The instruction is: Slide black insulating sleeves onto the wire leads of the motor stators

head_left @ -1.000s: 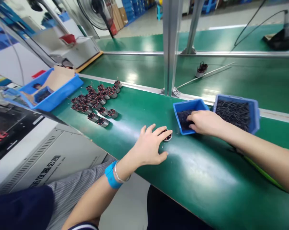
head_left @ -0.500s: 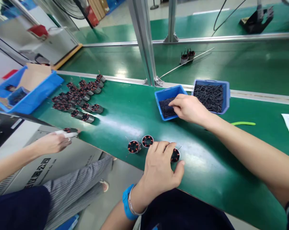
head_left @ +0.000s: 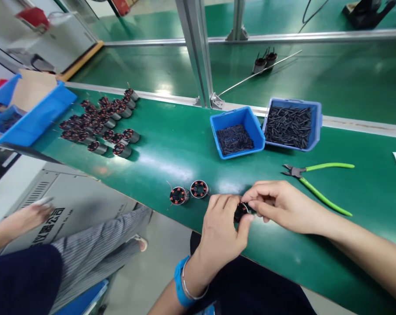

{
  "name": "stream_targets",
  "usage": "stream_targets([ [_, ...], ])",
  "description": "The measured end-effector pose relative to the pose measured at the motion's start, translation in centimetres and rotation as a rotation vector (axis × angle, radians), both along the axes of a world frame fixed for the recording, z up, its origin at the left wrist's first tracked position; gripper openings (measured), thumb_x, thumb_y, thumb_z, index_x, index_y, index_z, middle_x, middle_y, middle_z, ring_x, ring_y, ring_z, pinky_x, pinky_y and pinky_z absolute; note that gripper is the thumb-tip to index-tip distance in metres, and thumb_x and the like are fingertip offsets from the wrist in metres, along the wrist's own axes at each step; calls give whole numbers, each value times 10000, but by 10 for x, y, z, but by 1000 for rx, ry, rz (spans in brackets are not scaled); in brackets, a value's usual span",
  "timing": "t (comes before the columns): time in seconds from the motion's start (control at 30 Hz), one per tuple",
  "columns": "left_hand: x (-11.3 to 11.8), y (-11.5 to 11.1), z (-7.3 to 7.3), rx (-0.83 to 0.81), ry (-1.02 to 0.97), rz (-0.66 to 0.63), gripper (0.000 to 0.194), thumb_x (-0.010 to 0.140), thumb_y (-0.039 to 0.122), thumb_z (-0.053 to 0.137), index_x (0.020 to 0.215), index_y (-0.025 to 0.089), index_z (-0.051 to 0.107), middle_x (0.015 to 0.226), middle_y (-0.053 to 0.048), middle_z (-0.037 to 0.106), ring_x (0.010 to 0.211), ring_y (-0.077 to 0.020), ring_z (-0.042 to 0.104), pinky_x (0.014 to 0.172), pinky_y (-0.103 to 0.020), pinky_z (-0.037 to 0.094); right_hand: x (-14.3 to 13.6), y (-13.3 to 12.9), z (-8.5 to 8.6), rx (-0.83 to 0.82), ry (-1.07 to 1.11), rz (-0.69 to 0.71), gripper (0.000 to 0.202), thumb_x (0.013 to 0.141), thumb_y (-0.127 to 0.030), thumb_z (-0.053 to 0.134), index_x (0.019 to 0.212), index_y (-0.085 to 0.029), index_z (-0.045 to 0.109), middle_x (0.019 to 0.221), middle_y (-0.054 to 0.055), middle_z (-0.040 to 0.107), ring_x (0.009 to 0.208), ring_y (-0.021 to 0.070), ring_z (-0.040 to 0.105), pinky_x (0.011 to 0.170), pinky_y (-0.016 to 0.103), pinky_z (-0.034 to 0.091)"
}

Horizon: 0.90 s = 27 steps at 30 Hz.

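Observation:
My left hand (head_left: 222, 229) wraps round a motor stator (head_left: 240, 213), a metal ring with copper windings, held on the green bench near its front edge. From the right, my right hand (head_left: 283, 205) meets the stator's rim, thumb and forefinger pinched together. A small dark bit shows at those fingertips, looking like a short black tube, mostly hidden. Two more stators, one with thin wires sticking out (head_left: 178, 195) and one beside it (head_left: 199, 189), stand left of my left hand. Behind my hands is a blue bin of thin black tubes (head_left: 214, 131).
A second bin (head_left: 317, 127) holds thicker black tubes. Green-handled side cutters (head_left: 298, 171) lie opened on the bench. Several stators (head_left: 99, 120) cluster at the left, near a large blue crate (head_left: 36, 118). A metal post (head_left: 198, 57) rises behind. A co-worker's hand (head_left: 32, 216) is at far left.
My right hand has left the thin-tube bin and come down to the stator in my left hand. The cutters are now uncovered. The co-worker's stator has joined the cluster; their hand has drawn back.

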State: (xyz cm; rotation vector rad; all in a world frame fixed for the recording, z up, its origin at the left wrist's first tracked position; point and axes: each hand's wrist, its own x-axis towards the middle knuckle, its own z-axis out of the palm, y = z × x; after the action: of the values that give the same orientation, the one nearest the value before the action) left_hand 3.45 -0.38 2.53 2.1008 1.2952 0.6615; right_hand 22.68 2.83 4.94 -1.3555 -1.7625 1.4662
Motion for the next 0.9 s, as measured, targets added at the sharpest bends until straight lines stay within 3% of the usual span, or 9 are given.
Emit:
stream_targets([
  [0.1,3,-1,-3,3,-100,4,282,928,219,581,1207,180,585,1200,-102,674,1189,-273,570,1033,-460,489,2,-3,-3,194,-54,-88,145,877,-267,614,919,-199,734,838,36,730,692,139,668,625,249,561],
  [0.23,6,-1,-7,-35,-165,33,258,927,230,575,1182,196,589,1145,-95,702,1067,-243,644,932,-422,539,4,-10,-17,312,13,-219,128,871,-279,669,962,-209,725,884,34,769,756,158,717,685,266,595],
  [0.37,7,1,-8,-21,-180,40,228,918,236,579,1140,194,604,1090,-85,718,1012,-236,655,893,-408,541,3,-14,-22,487,-25,-230,125,872,-214,677,987,-222,726,902,24,778,769,151,731,713,261,596],
  [0.9,6,2,-8,-30,-193,21,244,912,211,592,1154,185,603,1103,-82,710,1015,-226,638,905,-392,526,1,-6,-11,635,-80,-149,150,870,-138,674,990,-224,700,883,-3,773,738,115,721,709,220,580],
])
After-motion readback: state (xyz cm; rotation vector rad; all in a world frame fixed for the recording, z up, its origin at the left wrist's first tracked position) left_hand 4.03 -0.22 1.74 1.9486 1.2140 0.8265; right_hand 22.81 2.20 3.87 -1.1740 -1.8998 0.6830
